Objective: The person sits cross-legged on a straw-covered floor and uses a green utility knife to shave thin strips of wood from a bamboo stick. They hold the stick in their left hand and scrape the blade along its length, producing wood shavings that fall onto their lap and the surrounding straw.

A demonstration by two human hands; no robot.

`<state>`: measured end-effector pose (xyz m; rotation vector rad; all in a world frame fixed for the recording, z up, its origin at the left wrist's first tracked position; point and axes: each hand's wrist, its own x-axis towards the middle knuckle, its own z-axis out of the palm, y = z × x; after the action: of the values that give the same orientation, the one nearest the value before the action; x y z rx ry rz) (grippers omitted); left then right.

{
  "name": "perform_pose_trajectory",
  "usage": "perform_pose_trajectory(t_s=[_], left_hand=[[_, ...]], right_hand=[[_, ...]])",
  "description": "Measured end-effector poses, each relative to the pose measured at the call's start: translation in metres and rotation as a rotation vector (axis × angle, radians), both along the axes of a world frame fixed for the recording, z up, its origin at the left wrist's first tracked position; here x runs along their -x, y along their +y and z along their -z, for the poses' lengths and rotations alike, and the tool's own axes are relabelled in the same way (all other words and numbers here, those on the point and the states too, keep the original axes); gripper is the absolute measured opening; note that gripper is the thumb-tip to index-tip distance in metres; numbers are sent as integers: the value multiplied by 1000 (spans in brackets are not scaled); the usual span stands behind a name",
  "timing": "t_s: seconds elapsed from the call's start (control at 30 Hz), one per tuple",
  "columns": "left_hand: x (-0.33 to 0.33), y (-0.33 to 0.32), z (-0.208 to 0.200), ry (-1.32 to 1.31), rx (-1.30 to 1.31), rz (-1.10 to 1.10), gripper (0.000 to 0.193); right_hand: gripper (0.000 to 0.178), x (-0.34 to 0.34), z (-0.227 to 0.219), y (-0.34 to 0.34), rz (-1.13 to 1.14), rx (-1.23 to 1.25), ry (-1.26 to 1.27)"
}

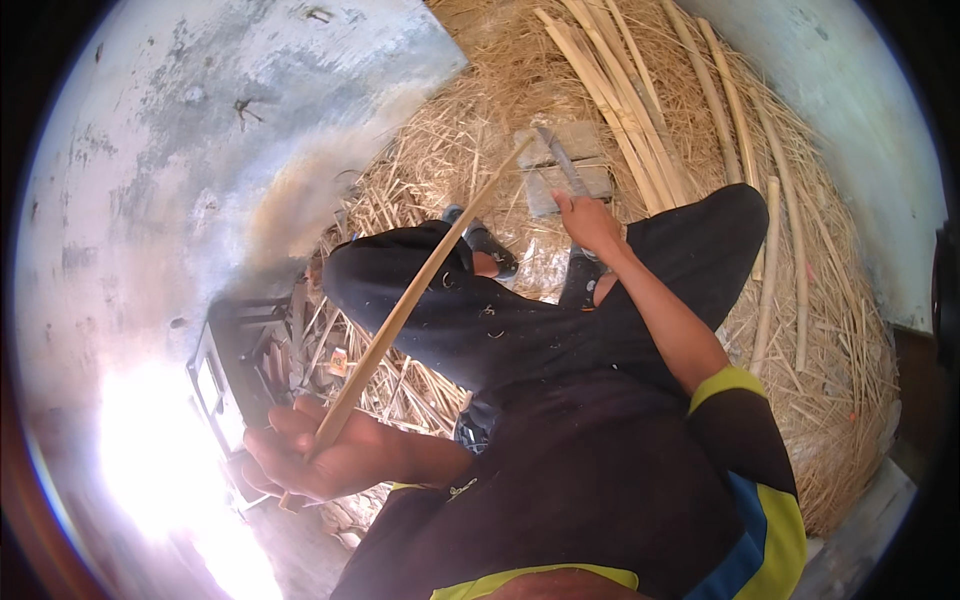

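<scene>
From my remote seat I see the left fingers point(265, 455) pinching the wood strip point(420, 285), its far end well ahead of them near the knife point(565, 163) — touching or not, I can't tell. The right fingers point(576, 214) grip the knife, the wooden board point(598, 180) just beyond them; I'd steady the strip — any cut shallow, fingers clear.

A dark frame point(240, 345) stands beside a stained wall point(160, 220).
</scene>
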<state>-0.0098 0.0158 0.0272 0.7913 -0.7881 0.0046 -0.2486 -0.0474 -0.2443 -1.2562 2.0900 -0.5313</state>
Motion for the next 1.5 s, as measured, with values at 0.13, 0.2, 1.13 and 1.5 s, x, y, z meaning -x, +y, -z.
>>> perform_pose_trajectory(t_s=[0.13, 0.2, 1.13, 1.5], left_hand=[[16, -4, -14, -83, -52, -15, 27], [21, -2, -19, -118, -135, -27, 34], [27, 2, -21, 50, -66, 92, 52], [18, 7, -16, -91, -78, 155, 52]], right_hand=[[54, -46, -131, 37, -196, 319, -553], [44, -71, -176, 62, -378, 431, -670], [35, -138, -235, 108, -557, 671, -261], [41, -124, -243, 105, -575, 609, -211]])
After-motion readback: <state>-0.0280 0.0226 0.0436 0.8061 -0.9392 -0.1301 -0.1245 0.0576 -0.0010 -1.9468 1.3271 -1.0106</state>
